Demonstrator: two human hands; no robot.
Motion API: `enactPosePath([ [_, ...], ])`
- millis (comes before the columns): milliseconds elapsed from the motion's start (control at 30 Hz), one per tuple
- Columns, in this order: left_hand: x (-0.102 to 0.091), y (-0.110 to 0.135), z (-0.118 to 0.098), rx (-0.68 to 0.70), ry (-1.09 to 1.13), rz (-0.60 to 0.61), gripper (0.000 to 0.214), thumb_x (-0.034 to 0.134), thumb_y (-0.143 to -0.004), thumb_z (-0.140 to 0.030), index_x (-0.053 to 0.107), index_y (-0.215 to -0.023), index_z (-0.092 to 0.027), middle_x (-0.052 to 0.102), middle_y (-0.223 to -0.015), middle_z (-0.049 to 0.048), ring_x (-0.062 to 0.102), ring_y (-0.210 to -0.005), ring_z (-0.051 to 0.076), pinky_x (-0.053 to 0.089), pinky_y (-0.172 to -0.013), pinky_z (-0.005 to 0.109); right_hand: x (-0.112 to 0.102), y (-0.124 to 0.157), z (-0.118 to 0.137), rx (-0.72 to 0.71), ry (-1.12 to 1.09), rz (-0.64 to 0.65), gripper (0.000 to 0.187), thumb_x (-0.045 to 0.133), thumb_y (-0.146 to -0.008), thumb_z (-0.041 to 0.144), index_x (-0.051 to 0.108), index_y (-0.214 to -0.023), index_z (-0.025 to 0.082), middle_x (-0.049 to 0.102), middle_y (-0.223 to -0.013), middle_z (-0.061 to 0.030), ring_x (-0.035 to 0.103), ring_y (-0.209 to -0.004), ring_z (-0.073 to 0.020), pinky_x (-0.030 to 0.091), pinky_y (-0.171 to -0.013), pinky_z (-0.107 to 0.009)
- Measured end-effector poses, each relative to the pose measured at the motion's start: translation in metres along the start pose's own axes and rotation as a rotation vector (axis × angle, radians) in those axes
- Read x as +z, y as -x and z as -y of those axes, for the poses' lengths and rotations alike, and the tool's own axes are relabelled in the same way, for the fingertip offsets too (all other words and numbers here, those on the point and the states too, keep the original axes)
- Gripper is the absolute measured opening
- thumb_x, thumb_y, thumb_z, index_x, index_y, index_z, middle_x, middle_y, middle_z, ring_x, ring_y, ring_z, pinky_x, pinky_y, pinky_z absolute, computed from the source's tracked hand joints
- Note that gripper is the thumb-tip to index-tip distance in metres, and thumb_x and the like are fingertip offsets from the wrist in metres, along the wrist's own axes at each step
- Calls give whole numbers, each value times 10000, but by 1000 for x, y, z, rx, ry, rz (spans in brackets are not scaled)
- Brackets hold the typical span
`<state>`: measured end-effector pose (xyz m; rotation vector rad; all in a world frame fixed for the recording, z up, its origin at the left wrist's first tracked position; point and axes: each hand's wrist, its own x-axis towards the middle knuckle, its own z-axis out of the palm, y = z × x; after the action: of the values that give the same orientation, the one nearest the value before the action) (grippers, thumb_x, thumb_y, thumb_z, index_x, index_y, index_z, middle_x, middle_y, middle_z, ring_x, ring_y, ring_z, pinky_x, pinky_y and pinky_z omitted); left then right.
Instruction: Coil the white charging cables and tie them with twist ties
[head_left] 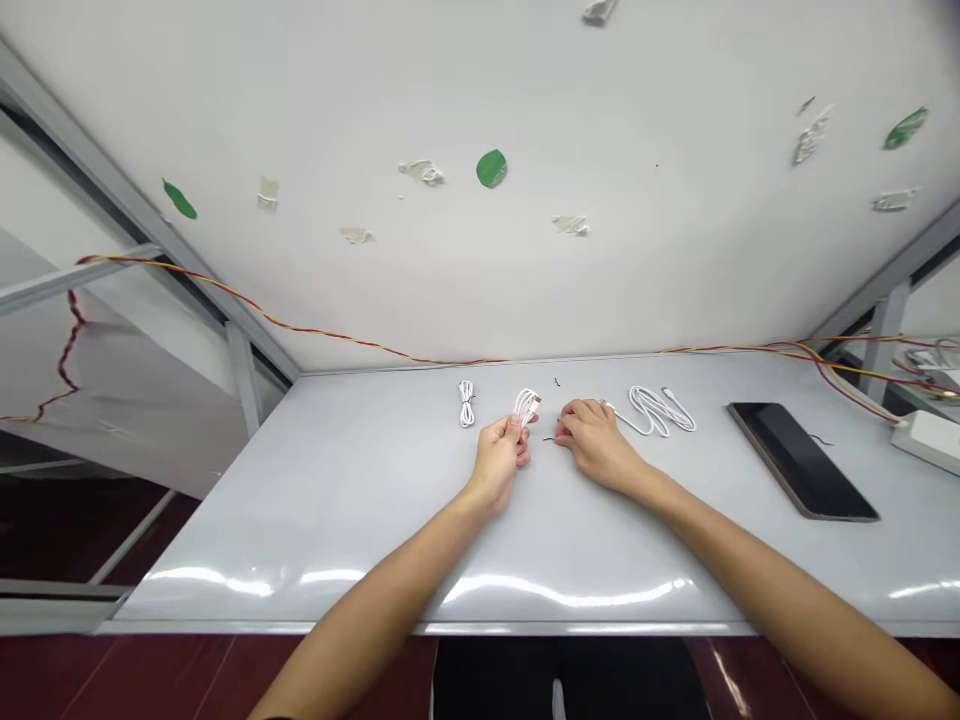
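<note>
Floor (262, 680), dark-red tile, is nearest, below table's front edge; person's black clothing (495, 680) shows there too, nearer than tablet & well L of it. Grey tabletop (300, 520) comes next, glossy w/ bright reflections. Tablet (802, 460) lies on it at a slant, dark screen up.

L hand (499, 455), well L of tablet, pinches a coiled white USB cable (526, 402) b/w thumb & fingers, metal plug end sticking out. R hand (596, 440), also L of tablet but closer to it, has fingers bent down & bunched nr tabletop; can't tell if they grip anything. Black twist tie (550, 439) is by its fingertips, L of tablet.

White power strip (930, 440) sits R of tablet; thin black strand (823, 440) lies just off tablet's R side. Loose white cable (656, 410) lies in loops L of tablet, one end running up to R hand, contact unclear. Bundled white cable (466, 404), dark tie round its middle, is farthest L of tablet. Short black scrap (557, 382) lies farther back than tablet.

Red-yellow wire (352, 342) runs behind tablet along white wall (450, 280), w/ green sticker (492, 168) & tape bits (424, 172) higher up, L of tablet.
</note>
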<state>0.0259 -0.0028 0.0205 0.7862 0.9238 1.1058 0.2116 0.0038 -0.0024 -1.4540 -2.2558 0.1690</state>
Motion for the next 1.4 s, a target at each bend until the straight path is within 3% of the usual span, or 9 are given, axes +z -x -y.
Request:
enactPosePath([
  [233, 1, 2, -3, -57, 15, 115, 368, 725, -808, -461, 562, -774, -133, 409, -685, -26, 277, -551, 55, 228, -494, 192, -3, -1, 6, 33, -204, -189, 137, 434, -945, 159, 541, -873, 203, 651, -887, -65, 584, -827, -218, 402, -838, -390],
  [400, 3, 4, 3, -91, 16, 236, 417, 750, -769, -499, 541, -769, -138, 421, -700, -23, 299, -574, 57, 247, -503, 185, -8, 2, 19, -6, -336, -206, 150, 460, -937, 211, 547, -814, 221, 645, -800, -45, 593, -748, -205, 446, -722, -340],
  [533, 4, 3, 8, -17, -27, 168, 432, 719, -786, -530, 528, -741, -145, 421, -694, -25, 279, -559, 56, 246, -495, 187, -11, 5, 29, 22, -479, -190, 143, 510, -924, 235, 623, -836, 229, 700, -843, -35, 653, -795, -202, 485, -697, -315],
  [700, 3, 1, 9, 41, -9, 130, 437, 716, -793, -523, 505, -706, -151, 429, -681, -23, 299, -565, 59, 260, -494, 180, -10, 6, 29, 137, -673, -169, 108, 611, -884, 305, 673, -928, 228, 731, -897, -37, 681, -858, -204, 519, -814, -350],
  [900, 2, 0, 8, 25, -22, 123, 403, 705, -816, -505, 541, -741, -144, 438, -673, -22, 303, -553, 56, 264, -492, 180, -7, 4, 23, 270, -912, -162, 350, 702, -816, 395, 621, -1104, 214, 705, -781, -8, 683, -799, -192, 521, -842, -374],
  [1067, 2, -1, 11, 36, -49, 104, 411, 675, -838, -528, 590, -778, -130, 430, -655, -24, 297, -537, 55, 253, -485, 189, -7, 3, 24, 372, -1069, -54, 412, 773, -731, 465, 628, -1015, 205, 727, -756, -22, 705, -764, -210, 543, -775, -376],
  [1233, -1, -4, 10, 85, -58, 67, 436, 683, -819, -547, 567, -737, -135, 432, -659, -26, 307, -544, 57, 256, -496, 197, -12, 2, 23, 455, -1250, 75, 430, 790, -694, 513, 673, -968, 203, 756, -797, -44, 725, -836, -232, 548, -874, -425],
  [1400, -1, -4, 7, 116, -75, 35, 428, 673, -819, -553, 598, -782, -134, 453, -689, -16, 335, -568, 67, 256, -499, 199, -14, 2, 18, 515, -1325, 110, 375, 844, -645, 470, 684, -848, 199, 753, -803, -51, 717, -828, -227, 551, -870, -421],
])
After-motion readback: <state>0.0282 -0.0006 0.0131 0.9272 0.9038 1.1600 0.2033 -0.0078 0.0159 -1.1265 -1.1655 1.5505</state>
